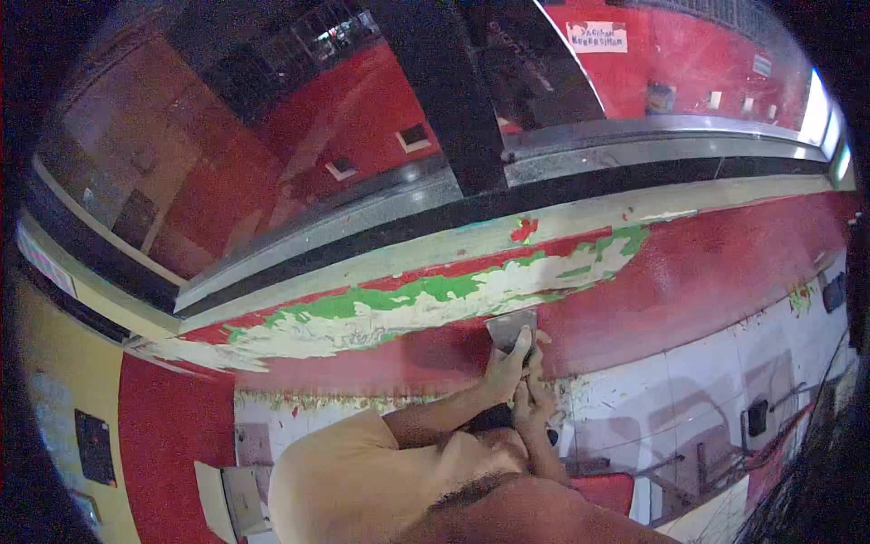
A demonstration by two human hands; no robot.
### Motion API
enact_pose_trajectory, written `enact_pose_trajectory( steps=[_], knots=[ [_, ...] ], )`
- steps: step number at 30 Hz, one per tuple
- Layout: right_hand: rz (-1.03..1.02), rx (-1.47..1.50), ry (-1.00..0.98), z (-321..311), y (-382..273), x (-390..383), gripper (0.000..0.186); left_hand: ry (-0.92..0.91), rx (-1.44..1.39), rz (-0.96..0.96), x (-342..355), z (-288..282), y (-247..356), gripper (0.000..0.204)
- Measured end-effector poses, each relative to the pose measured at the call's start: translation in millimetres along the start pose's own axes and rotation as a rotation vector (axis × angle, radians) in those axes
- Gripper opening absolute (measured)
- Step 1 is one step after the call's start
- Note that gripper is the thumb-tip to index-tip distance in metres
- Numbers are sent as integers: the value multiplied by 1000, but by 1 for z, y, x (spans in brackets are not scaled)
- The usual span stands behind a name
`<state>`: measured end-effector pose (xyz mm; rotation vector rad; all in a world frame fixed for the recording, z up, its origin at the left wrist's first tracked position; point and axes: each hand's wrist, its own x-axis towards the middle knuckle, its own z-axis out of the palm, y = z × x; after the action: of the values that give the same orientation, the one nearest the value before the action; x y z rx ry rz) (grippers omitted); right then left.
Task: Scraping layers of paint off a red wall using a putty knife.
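A flat metal scraper [504,332] lies with its wide blade against the red painted wall [598,308], at the lower side of a stripped patch [381,322] of white and green. My left hand [506,367] is closed on it, with the thumb laid along the blade. Just below, my right hand [535,399] is closed around the lower end of the handle, close against the left hand. Most of the handle is hidden by my fingers. Ragged edges of red and green paint border the bared white area.
Above the wall runs a pale ledge [417,263] beneath dark-framed glass windows [353,118]. Paint flakes [335,399] lie along the wall's foot on the white tiled floor [625,390]. Chairs stand at the lower right, with a red seat [605,490] near my right arm.
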<state>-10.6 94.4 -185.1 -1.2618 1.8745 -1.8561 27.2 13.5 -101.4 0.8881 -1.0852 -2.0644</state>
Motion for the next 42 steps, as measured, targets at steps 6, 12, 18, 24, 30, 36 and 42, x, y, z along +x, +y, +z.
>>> enact_pose_trajectory(
  steps=[6, 12, 18, 24, 30, 36, 42],
  knots=[
    [55, 103, -147, -2, 2, 3, 23, 80, -18, 58, -5, -3, 2, 40],
    [209, 321, -96, -3, -11, 3, 21, 56, -33, 166, -10, 9, 9, 36],
    [10, 177, 38, 12, 0, 9, 13, 19, -12, 173, 4, 6, 13, 38],
    [6, 188, 14, 1, -36, 36, 15, -28, -2, 211, 0, 17, 33, 42],
    [49, 235, -39, 2, -22, 26, 19, -23, 8, 269, 2, 12, 23, 37],
    [114, 380, 75, 21, -5, 9, 21, -5, 42, 164, 5, 6, 19, 36],
    [169, 341, 18, 3, -32, 34, 17, -7, 86, 234, 5, 36, 42, 34]
  ],
)
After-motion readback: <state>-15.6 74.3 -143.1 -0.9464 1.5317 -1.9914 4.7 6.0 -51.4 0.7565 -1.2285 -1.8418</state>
